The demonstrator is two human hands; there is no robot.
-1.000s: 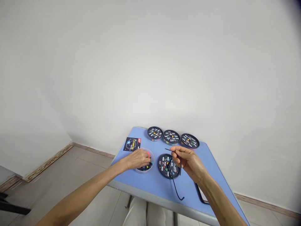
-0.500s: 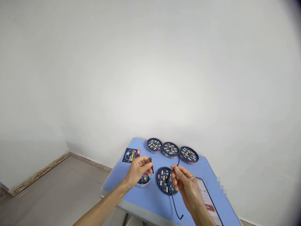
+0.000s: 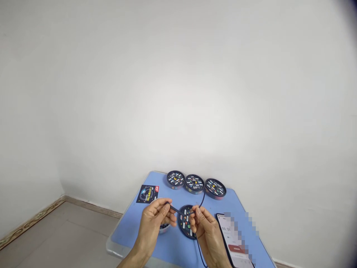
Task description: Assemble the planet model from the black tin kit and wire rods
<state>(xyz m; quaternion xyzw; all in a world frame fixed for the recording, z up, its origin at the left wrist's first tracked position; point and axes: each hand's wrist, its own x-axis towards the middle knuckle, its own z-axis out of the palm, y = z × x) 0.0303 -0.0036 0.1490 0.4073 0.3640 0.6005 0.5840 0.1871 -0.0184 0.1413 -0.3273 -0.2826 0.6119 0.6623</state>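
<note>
- Left grip (image 3: 153, 221) pinching a short black rod (image 3: 176, 209) by its outer end, thumb against fingers; free length slanting down toward the right grip (image 3: 208, 225).
- Right grip closed lightly around a curved black rod (image 3: 203, 198) near its lower end; upper length rising beyond the fingertips.
- Cannot tell touching from just apart between short black rod and right fingertips.
- Below and between the 2 grips, a black disc (image 3: 184, 227), flat on the tabletop (image 3: 170, 249), partly covered by the right grip.
- On the near side of the right grip, a lower curved rod (image 3: 199, 248); upper end hidden.
- Under the left grip, a clear tub (image 3: 164, 230) with dark pieces inside, mostly covered.
- Handling, by judgement: both held rods light, thin, probably smooth plastic; fairly stiff with slight spring, easily twisted in a pinch, perhaps breakable under hard bending. Best held close to the ends with 2 or 3 fingertips.
- Beyond both grips, in a row: left round tub (image 3: 175, 180), middle round tub (image 3: 194, 183), right round tub (image 3: 215, 188); tiny white labels on dark faces, unreadable.
- Beyond the left grip, a dark card (image 3: 147, 194) with large yellow characters and a red corner badge, too small to read.
- Right of the right grip, a phone (image 3: 230, 238) showing 00:0, rest pixelated, above a red button.
</note>
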